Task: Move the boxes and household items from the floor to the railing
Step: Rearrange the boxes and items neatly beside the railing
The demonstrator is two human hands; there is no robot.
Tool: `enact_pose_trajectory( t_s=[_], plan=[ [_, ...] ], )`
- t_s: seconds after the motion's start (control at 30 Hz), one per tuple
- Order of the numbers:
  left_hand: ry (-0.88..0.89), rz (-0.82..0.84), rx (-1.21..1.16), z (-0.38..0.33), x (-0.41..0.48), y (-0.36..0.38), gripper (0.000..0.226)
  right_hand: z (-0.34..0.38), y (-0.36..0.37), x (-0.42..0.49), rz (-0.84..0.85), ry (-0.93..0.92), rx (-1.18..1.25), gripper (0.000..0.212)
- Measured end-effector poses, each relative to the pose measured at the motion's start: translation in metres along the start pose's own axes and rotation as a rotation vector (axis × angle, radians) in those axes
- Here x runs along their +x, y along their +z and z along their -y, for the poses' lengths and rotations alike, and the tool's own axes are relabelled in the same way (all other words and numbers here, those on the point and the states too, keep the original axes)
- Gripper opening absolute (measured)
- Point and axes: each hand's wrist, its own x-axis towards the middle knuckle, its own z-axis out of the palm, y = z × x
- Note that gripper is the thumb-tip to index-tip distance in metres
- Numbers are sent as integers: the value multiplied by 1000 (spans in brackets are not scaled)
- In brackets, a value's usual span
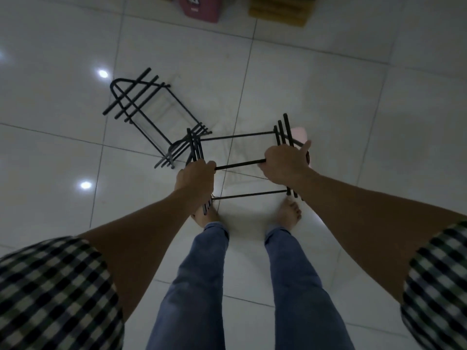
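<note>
The left hand point(195, 175) and the right hand point(285, 165) each curl tight around one end of a black metal rack made of thin rods point(237, 136), holding it above the person's bare feet. A second black rod rack point(127, 91) lies just past it on the shiny white tile floor point(328, 84). A pink box point(198, 8) and a yellow box point(278, 11) sit farther off.

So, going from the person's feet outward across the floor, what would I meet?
Bare feet → black wire rack gripped by the left hand and right hand → second black wire rack lying on the white tiles → pink plastic container, with a yellow box to its right.
</note>
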Motion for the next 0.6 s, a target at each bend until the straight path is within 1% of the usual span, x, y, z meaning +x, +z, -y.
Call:
enact_pose_trajectory(
  t_s=[0.13,0.27,0.37,0.47,0.53,0.6],
  plan=[
    [49,-93,75,-32,-15,-24,36,-33,-27,-29,-27,48,13,41],
    [135,-212,147,-77,-16,-51,37,-79,-47,-56,-127,102,66,43],
    [155,-327,178,-117,-6,-72,43,-115,-60,-72,-209,153,167,41],
    [167,-416,164,-157,9,-96,49,-146,-71,-86,-273,240,238,42],
    [213,-474,151,-184,18,-107,52,-165,-76,-95,-286,308,291,39],
    [237,-532,105,-211,22,-112,61,-183,-78,-102,-284,386,370,35]
  ],
)
